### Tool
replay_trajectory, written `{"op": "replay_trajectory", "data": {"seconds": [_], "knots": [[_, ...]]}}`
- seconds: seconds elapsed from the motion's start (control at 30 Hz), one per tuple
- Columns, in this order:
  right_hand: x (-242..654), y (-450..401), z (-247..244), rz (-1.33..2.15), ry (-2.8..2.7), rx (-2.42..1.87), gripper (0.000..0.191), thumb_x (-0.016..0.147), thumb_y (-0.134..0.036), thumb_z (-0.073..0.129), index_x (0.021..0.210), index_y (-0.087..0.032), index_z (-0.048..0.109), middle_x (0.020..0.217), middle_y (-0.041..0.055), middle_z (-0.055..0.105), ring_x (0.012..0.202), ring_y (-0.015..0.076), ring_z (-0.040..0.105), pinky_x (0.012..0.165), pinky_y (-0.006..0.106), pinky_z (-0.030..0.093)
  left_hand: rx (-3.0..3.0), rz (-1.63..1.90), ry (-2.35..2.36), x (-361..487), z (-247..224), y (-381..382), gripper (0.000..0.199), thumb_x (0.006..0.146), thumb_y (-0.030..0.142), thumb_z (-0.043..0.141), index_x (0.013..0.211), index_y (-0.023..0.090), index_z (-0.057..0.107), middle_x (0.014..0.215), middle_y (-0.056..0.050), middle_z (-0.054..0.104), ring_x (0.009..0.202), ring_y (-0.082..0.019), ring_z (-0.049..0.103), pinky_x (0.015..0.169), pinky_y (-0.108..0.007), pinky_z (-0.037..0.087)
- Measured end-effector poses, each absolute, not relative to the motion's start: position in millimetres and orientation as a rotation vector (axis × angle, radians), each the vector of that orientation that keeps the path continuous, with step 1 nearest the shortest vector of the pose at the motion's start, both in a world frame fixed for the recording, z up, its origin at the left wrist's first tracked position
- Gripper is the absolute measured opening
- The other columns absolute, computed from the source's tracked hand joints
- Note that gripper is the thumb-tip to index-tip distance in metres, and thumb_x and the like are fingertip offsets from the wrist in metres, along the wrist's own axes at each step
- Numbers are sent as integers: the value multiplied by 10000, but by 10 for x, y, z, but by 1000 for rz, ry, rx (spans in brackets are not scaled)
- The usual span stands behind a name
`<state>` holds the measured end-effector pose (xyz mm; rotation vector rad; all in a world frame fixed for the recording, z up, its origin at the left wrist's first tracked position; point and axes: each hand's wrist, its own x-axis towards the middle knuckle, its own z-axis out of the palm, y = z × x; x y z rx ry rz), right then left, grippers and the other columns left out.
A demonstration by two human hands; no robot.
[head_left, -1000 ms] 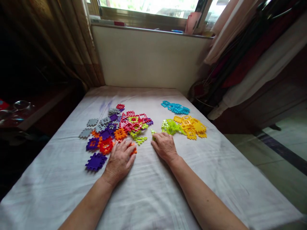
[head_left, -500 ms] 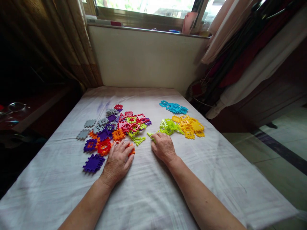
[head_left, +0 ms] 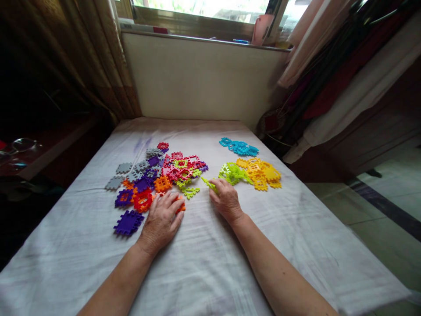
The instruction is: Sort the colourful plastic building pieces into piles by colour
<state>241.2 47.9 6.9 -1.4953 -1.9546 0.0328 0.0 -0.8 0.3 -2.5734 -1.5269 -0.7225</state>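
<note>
My right hand [head_left: 225,199] pinches a lime-green interlocking plastic tile [head_left: 209,184], tilted up off the sheet. Just beyond it lies a heap of lime-green tiles [head_left: 234,174]. My left hand [head_left: 164,217] rests flat with its fingers spread, partly covering orange tiles [head_left: 180,204]. Around that hand spreads a mixed pile: a red tile [head_left: 143,200], an orange tile [head_left: 162,184], a purple tile [head_left: 128,222], grey tiles [head_left: 124,167], pinkish-red tiles [head_left: 176,164] and loose lime-green tiles [head_left: 190,192].
Yellow tiles [head_left: 263,172] lie in a heap at the right, with blue tiles [head_left: 239,147] behind. A white sheet [head_left: 210,272] covers the table. A wall with a window ledge stands at the far side; a curtain [head_left: 98,57] hangs left and clothes [head_left: 342,87] hang right.
The lime-green tile in my right hand has been lifted and tipped up, with the hand shifting slightly right. My left hand stays in place.
</note>
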Motion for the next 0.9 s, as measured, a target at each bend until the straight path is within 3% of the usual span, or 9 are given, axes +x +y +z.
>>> {"op": "replay_trajectory", "data": {"seconds": [0.17, 0.37, 0.6, 0.77, 0.9], "knots": [[2505, 547, 80, 196, -1652, -1320, 270, 885, -236, 520, 1104, -212, 675, 1006, 65, 690, 876, 172, 661, 858, 301, 548, -2572, -713, -1533, 0, 2, -7, 356, 956, 336, 454, 1248, 250, 640, 1350, -79, 638, 1363, -278, 482, 1181, -540, 288], [2638, 564, 135, 247, -1600, -1486, 286, 893, -231, 479, 1078, -200, 695, 980, 74, 715, 858, 182, 660, 821, 311, 541, -2579, -732, -1557, 9, 0, -6, 362, 949, 335, 459, 1252, 257, 640, 1351, -78, 638, 1360, -279, 485, 1176, -544, 293], [2443, 433, 251, 8, -2132, -1745, 331, 853, -433, 690, 1099, -213, 701, 1212, 109, 679, 1111, 271, 576, 946, 379, 436, -2582, -734, -1576, 16, -4, -6, 363, 944, 330, 464, 1256, 265, 637, 1359, -78, 630, 1360, -277, 484, 1181, -546, 286], [2319, 428, 324, -53, -2277, -1868, 185, 946, -269, 552, 1034, -173, 684, 1106, 113, 702, 999, 224, 612, 879, 303, 422, -2571, -738, -1568, 13, -18, -4, 365, 943, 329, 467, 1263, 265, 631, 1347, -78, 637, 1358, -277, 486, 1183, -548, 282], [2370, 435, 304, -60, -2242, -1881, 221, 980, -215, 464, 1061, -174, 666, 1035, 102, 734, 937, 202, 647, 817, 271, 426, -2566, -735, -1565, 13, -24, -9, 365, 947, 327, 464, 1268, 264, 627, 1355, -74, 634, 1354, -278, 492, 1183, -548, 287]]}}
